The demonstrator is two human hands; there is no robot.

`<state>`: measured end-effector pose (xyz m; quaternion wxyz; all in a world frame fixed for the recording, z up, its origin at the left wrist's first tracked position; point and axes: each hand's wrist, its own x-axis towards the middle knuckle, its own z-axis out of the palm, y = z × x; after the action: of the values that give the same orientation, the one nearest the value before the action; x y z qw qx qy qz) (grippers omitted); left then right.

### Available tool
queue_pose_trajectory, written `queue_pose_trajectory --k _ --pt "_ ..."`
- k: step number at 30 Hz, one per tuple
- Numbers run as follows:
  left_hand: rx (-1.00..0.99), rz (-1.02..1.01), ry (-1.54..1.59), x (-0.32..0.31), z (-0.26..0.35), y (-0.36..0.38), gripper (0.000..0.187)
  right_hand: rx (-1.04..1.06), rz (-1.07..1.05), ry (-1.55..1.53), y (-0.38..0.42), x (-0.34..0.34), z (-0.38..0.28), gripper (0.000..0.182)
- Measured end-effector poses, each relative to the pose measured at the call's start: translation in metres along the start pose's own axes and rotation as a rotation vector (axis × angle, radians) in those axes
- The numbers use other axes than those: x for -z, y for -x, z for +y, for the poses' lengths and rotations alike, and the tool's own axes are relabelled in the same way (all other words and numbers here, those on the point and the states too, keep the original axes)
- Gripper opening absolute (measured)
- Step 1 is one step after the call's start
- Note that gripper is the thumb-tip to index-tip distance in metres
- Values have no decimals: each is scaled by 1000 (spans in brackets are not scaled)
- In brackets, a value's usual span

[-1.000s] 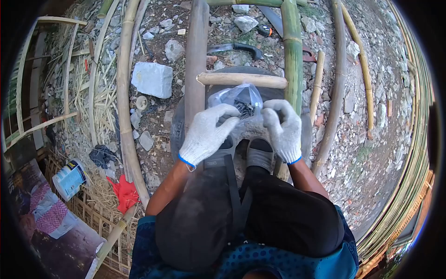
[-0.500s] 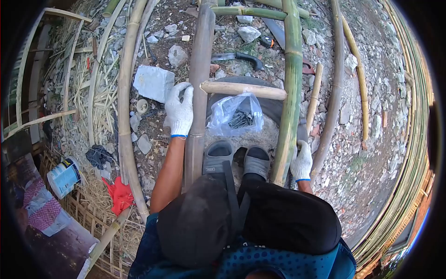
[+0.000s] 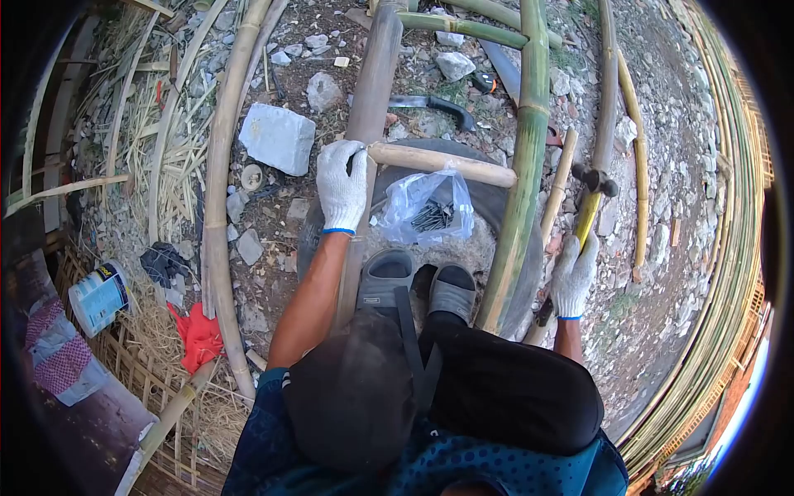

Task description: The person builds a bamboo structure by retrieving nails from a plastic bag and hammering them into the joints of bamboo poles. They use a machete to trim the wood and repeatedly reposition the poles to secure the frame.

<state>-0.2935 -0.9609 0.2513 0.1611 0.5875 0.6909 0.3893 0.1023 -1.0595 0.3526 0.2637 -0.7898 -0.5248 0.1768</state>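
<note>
My right hand (image 3: 573, 277), in a white glove, is clenched around the yellow handle of a hammer (image 3: 588, 212). The hammer is located to the right of the green bamboo pole (image 3: 533, 124), its dark head pointing away from me and overlapping, in view, a long greyish pole (image 3: 608, 91). The dark lower end of the handle extends below my grip.

My left hand (image 3: 341, 186), likewise gloved, is at the brownish left pole (image 3: 376, 83), thumb and forefinger curved together just beside the left end of the crossbar (image 3: 447, 164). Whether these fingers grasp anything small cannot be determined.

The crossbar spans the two poles at a slight slant. Immediately on my side of it, between the poles, sits an open clear plastic bag (image 3: 405, 207) containing dark nails (image 3: 432, 217). My grey sandals (image 3: 385, 279) are positioned near the bag. Beyond the crossbar, a dark-handled blade (image 3: 422, 102) lies on the stony ground. A pale block (image 3: 277, 139) rests left of the left pole, apart from it.
</note>
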Motion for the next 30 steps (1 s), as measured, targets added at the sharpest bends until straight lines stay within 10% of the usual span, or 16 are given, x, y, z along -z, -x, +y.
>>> queue_pose_trajectory --k 2,9,30 --pt "5 6 -1 -2 -2 0 16 -54 -196 -262 -14 -1 -57 37" --pt "41 29 13 -2 -1 -1 16 883 -350 -183 -40 -97 -152 67" --pt "51 23 12 -2 -1 -3 14 932 -411 -152 -32 -134 -150 67"
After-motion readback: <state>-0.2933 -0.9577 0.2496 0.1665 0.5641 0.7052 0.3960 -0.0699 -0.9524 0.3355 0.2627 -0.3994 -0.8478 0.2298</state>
